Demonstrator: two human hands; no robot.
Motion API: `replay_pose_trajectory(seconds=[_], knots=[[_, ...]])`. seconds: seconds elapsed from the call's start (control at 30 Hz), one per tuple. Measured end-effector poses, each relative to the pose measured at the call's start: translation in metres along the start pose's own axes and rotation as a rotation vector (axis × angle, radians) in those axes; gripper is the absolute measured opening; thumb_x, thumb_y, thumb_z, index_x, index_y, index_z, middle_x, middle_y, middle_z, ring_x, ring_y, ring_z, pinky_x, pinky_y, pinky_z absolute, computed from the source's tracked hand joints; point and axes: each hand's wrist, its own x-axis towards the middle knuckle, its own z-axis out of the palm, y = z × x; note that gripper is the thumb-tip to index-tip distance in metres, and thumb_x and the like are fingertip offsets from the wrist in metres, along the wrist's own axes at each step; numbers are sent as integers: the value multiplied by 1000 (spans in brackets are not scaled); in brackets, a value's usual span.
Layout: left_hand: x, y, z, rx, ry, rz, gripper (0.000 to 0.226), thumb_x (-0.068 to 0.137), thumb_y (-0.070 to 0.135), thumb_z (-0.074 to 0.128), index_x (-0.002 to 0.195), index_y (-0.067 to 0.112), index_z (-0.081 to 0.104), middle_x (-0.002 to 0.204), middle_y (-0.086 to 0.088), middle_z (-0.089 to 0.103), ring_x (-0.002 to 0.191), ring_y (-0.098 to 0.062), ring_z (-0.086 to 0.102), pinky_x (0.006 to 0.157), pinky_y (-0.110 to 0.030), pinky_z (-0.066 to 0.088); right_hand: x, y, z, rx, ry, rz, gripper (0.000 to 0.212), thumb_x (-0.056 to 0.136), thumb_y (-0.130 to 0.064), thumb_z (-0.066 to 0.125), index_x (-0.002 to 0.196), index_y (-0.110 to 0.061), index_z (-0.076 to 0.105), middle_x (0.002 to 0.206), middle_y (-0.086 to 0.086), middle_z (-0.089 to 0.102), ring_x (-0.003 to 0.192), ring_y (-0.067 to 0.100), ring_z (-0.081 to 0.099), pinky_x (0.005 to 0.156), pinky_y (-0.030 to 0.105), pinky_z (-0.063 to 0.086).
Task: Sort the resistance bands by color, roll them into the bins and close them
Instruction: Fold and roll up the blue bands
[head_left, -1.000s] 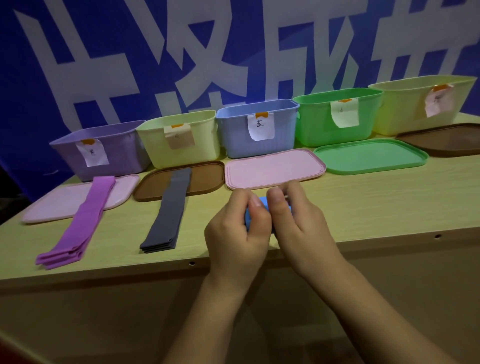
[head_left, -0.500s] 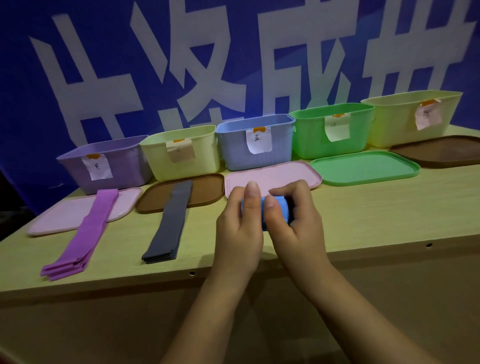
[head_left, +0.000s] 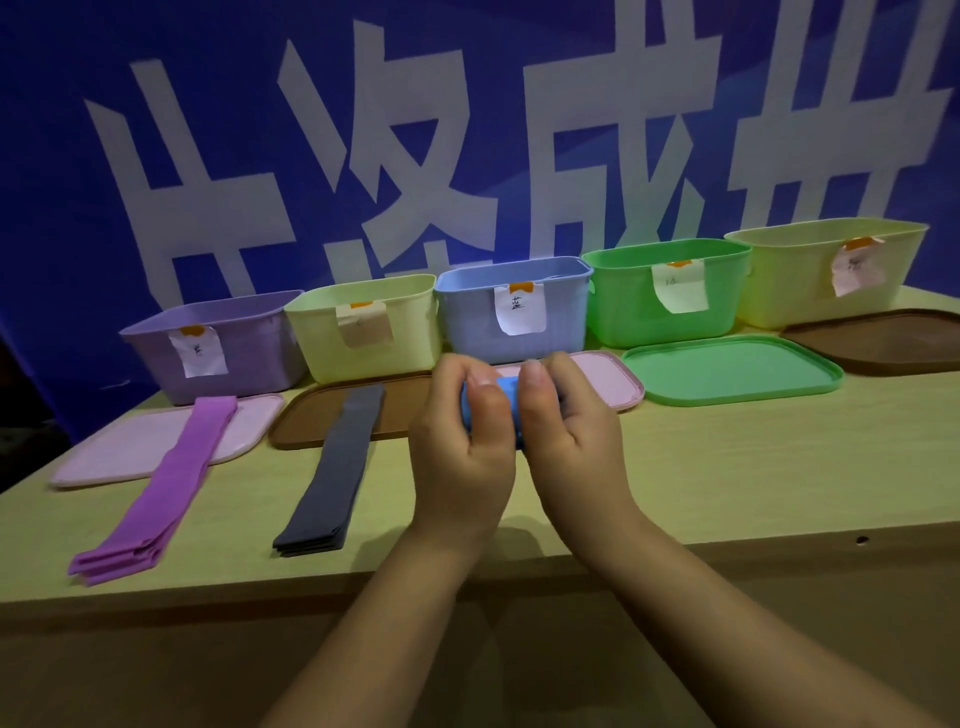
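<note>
At frame centre, above the counter (head_left: 727, 467), the left hand (head_left: 462, 452) and right hand (head_left: 569, 436) both curl their fingers around a rolled blue band (head_left: 506, 397), just before the blue bin (head_left: 511, 312), while purple band (head_left: 156, 493) and dark grey band (head_left: 332, 478) lie flat lower left.

Five bins (head_left: 511, 312), five lids (head_left: 727, 371), three bands (head_left: 332, 478), two hands (head_left: 462, 457)
</note>
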Motion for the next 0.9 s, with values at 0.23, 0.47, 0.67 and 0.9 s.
replay_pose_trajectory(seconds=[0.23,0.47,0.67,0.9], knots=[[46,-32,24,-149,-87,-130,30,86,59,31,92,33,45,87,1,54,82,-21,58,73,-40,53,72,37,-1,-178,-87,-192,30,87,-51,34,78,-23,43,59,-10,44,56,2,44,50,14,34],[92,-101,61,-240,-130,-401,39,86,56,32,98,21,44,70,-5,49,52,-4,48,48,-15,41,144,125,10,-199,-232,-115,25,90,-46,40,88,-21,47,69,-14,49,63,-5,50,55,7,35],[160,-106,68,-331,-230,-734,39,83,45,40,102,13,51,73,-4,55,54,-12,49,52,-26,46,195,131,20,-112,-219,192,28,89,-47,43,90,-22,55,73,-9,57,66,2,55,58,14,41],[253,-72,55,-250,-448,-909,40,87,7,63,121,25,56,108,0,63,72,-9,66,65,-19,53,253,95,25,37,-74,601,36,84,-57,42,87,-31,66,78,-12,66,69,3,57,60,20,44]])
